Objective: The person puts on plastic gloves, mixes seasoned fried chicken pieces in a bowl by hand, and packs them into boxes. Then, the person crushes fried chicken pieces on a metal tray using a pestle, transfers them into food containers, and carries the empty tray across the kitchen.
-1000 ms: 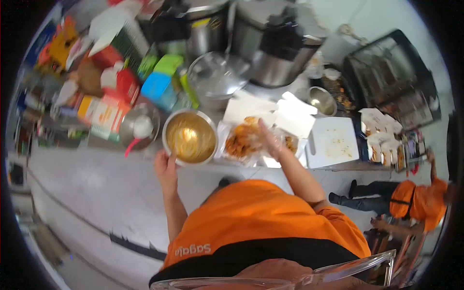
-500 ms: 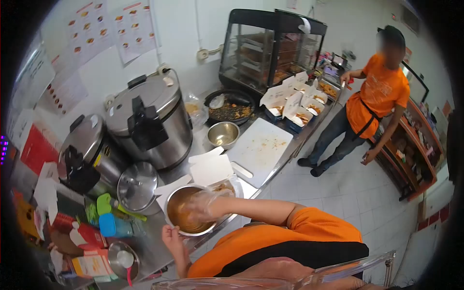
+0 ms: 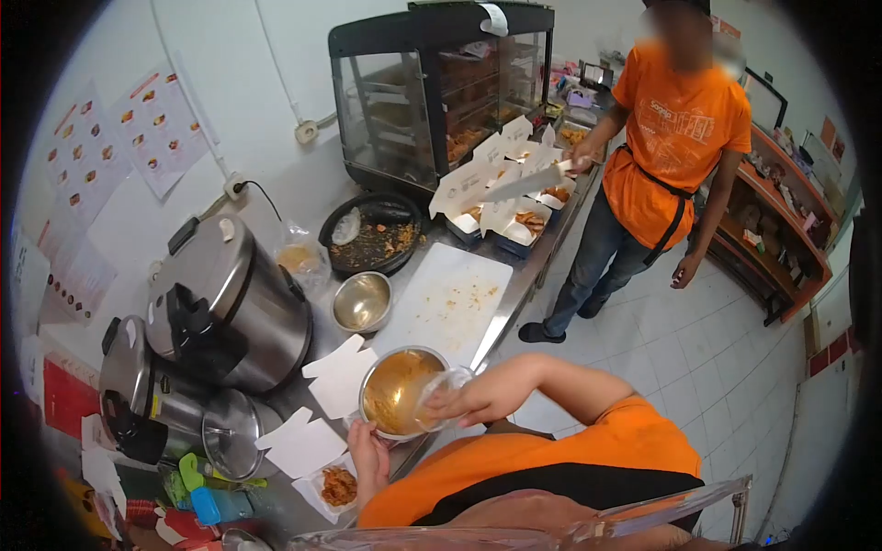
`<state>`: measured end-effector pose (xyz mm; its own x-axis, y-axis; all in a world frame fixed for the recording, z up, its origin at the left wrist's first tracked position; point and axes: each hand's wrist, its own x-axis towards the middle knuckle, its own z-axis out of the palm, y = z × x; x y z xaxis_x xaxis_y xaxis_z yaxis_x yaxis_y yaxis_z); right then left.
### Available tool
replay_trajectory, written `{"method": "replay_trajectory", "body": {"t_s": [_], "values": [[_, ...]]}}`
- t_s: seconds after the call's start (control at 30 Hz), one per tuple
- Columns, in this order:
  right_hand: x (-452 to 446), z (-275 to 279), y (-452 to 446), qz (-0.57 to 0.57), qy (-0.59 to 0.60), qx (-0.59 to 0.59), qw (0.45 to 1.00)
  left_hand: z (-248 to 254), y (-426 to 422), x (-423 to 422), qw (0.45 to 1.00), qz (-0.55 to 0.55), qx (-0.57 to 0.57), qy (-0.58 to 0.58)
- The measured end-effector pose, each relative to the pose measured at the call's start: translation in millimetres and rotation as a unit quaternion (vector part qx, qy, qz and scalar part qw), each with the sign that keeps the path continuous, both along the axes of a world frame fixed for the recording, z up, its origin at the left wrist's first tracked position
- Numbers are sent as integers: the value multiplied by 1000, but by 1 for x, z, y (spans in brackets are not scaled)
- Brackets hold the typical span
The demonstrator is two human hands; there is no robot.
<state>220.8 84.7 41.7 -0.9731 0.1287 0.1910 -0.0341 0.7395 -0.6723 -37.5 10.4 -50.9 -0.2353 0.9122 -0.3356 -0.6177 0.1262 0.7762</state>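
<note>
A steel mixing bowl (image 3: pixel 381 375) with orange-brown sauce smeared inside is tilted above the counter's front edge. My left hand (image 3: pixel 369 452) grips its lower left rim, fingers closed. A clear plastic glove covers my right hand (image 3: pixel 459 402), which reaches over the right rim with fingers stretched into the bowl; I see no food in them. Just left of my left hand, an open white takeaway box (image 3: pixel 308 450) holds sauce-coated pieces of food (image 3: pixel 338 485). Behind the bowl lies another open white box (image 3: pixel 335 378), its inside partly hidden by the bowl.
A co-worker (image 3: pixel 680 119) in orange stands at the right, holding a large knife (image 3: pixel 528 184) over filled boxes (image 3: pixel 514 220). A white cutting board (image 3: pixel 450 298), small steel bowl (image 3: pixel 362 303), black pan (image 3: pixel 372 234), rice cookers (image 3: pixel 230 312) and glass display warmer (image 3: pixel 441 101) line the counter.
The mixing bowl has moved right, uncovering the food-filled box. My right hand has drawn back toward the bowl's right rim. The co-worker has raised the knife over the boxes. My view has shifted.
</note>
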Motion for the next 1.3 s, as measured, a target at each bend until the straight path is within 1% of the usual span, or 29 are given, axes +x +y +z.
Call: {"method": "replay_trajectory", "body": {"t_s": [0.07,0.1,0.13,0.17,0.2,0.23,0.3,0.4,0.47,0.5,0.6,0.67,0.7,0.73,0.77,0.8,0.87,0.9,0.93,0.97,1.0,1.07,1.17,1.27,1.3], "values": [[47,57,33,-18,-45,-152,987,-17,20,10,1000,3,30,1],[69,75,54,-102,-3,-129,986,-22,29,18,999,8,33,7],[84,106,68,-270,9,-99,958,-26,37,28,999,14,35,12],[93,105,101,-340,120,-167,918,-26,45,39,998,15,52,19],[102,104,134,-389,242,-218,862,-19,54,54,999,22,38,17],[119,107,177,-372,297,-266,839,-8,62,67,999,28,30,15],[144,131,238,-427,307,-316,790,-9,73,81,999,26,31,12],[169,141,319,-472,310,-261,783,-12,81,104,997,63,52,6],[184,147,367,-437,344,-278,783,-7,81,116,995,86,35,21],[187,154,380,-449,353,-270,775,-6,79,121,994,99,25,28],[191,160,408,-439,385,-224,780,-4,80,130,992,121,9,27],[178,156,391,-409,382,-204,803,-23,85,122,994,113,5,8],[166,152,372,-386,354,-208,826,-28,84,119,994,114,3,-3],[155,141,354,-332,301,-227,865,-20,86,124,993,119,-3,-14],[144,122,333,-225,259,-220,913,-8,94,133,992,126,-4,-25],[133,101,306,-167,184,-210,946,-2,100,139,990,135,-2,-36],[110,60,252,-39,34,-167,985,-17,103,138,993,121,-8,8],[101,40,234,23,23,-132,991,-24,104,138,993,111,-14,29],[94,18,221,23,-51,-143,988,-24,106,139,993,112,-28,37],[87,-2,208,8,-63,-168,984,-24,109,142,992,111,-42,44],[83,-22,198,-9,-39,-177,983,-25,110,144,991,108,-56,51],[78,-56,180,-98,2,-159,982,-43,113,144,994,84,-59,44],[79,-87,171,-120,68,-88,987,-52,119,150,995,62,-57,50],[86,-75,174,-154,-70,-183,968,-64,124,152,995,47,-68,56],[89,-83,179,-147,-67,-212,964,-68,124,153,995,45,-71,50]]}}
